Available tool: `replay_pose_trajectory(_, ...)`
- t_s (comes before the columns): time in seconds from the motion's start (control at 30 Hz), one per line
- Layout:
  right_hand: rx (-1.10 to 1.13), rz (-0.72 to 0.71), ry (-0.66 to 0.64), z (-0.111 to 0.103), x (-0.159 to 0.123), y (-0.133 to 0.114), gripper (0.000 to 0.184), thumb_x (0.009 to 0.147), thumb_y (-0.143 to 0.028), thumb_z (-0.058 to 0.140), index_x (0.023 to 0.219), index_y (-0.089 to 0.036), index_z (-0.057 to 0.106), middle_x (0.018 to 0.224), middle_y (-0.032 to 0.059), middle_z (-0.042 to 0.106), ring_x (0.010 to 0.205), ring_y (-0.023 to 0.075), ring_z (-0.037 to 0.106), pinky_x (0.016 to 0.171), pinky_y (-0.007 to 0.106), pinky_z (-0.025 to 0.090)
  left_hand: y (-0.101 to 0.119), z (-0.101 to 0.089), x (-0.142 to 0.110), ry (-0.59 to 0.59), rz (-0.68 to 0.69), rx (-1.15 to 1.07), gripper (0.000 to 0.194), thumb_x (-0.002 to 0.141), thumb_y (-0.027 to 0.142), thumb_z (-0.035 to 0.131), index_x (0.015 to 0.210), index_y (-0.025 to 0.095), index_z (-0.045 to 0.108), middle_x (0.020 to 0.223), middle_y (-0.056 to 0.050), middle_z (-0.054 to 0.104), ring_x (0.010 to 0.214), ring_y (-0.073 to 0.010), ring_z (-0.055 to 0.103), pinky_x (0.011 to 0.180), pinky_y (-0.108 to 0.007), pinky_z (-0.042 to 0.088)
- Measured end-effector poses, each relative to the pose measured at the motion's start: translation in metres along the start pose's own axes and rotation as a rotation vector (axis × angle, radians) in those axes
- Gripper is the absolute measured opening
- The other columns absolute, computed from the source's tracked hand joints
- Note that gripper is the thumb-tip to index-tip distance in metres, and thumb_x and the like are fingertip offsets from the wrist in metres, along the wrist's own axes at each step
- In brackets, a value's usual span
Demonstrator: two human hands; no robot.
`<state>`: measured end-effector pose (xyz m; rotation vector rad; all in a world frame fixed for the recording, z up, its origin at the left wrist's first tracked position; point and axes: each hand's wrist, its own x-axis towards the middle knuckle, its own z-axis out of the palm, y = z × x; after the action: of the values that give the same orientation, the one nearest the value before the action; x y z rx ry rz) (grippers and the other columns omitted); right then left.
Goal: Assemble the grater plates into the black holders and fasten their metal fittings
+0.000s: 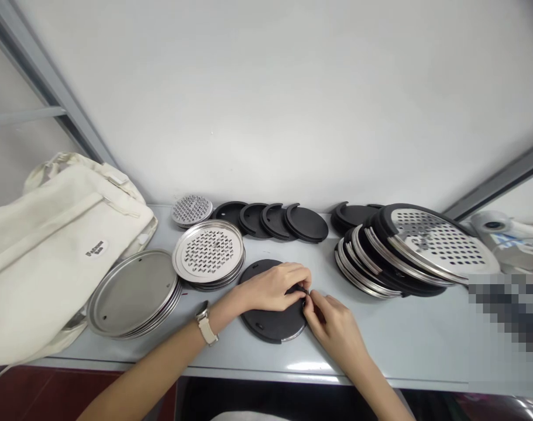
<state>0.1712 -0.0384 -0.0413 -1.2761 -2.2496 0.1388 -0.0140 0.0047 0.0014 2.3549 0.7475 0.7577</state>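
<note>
A round black disc lies on the grey table in front of me, with a strip of bare metal rim showing at its lower right. My left hand reaches over the disc, and its fingers pinch the black edging at the right side. Close against those fingertips, my right hand is closed, thumb and forefinger pinching the same edging. The exact bit between the fingertips is mostly hidden. Just left of the disc sits a stack of perforated metal grater discs.
Plain metal discs are stacked at left beside a cream bag. Behind stand small grater discs and a row of black discs. A leaning pile of black-edged grater discs and a white device are at right.
</note>
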Motion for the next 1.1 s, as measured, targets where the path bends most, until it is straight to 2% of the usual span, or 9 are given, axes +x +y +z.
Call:
replay_pose_trajectory(0.3,0.014,0.035,-0.026,0.0012,0.0011,0.002,0.027,0.093,-0.029,0.039,0.068,-0.021,0.045,0.053,-0.0025,0.048,0.05,0.013,0.046,0.051,0.024,0.03,0.0016,0.0,0.0007,0.001,-0.04,-0.028,0.016,0.079,0.007,0.053,0.087,0.018,0.046,0.089,-0.002,0.055,0.085,-0.0153,0.053,0.078,-0.026,0.043)
replay_pose_trajectory(0.73,0.05,0.051,-0.046,-0.0013,0.0032,0.0017,0.027,0.093,-0.027,0.039,0.068,-0.021,0.046,0.052,-0.0024,0.048,0.05,0.013,0.046,0.05,0.023,0.032,0.0012,0.0015,-0.0001,0.018,0.015,0.163,0.009,0.081,0.011,0.054,0.087,0.018,0.052,0.089,-0.003,0.057,0.089,-0.0181,0.052,0.09,-0.032,0.038)
replay_pose_trajectory(1.1,0.058,0.052,-0.05,-0.0017,0.0027,0.0026,0.026,0.093,-0.027,0.04,0.068,-0.021,0.046,0.053,-0.0025,0.048,0.05,0.0129,0.045,0.05,0.023,0.032,0.0011,0.0,-0.002,-0.006,-0.005,0.038,0.012,0.083,0.008,0.053,0.09,0.017,0.052,0.093,-0.003,0.052,0.091,-0.0153,0.052,0.088,-0.027,0.041)
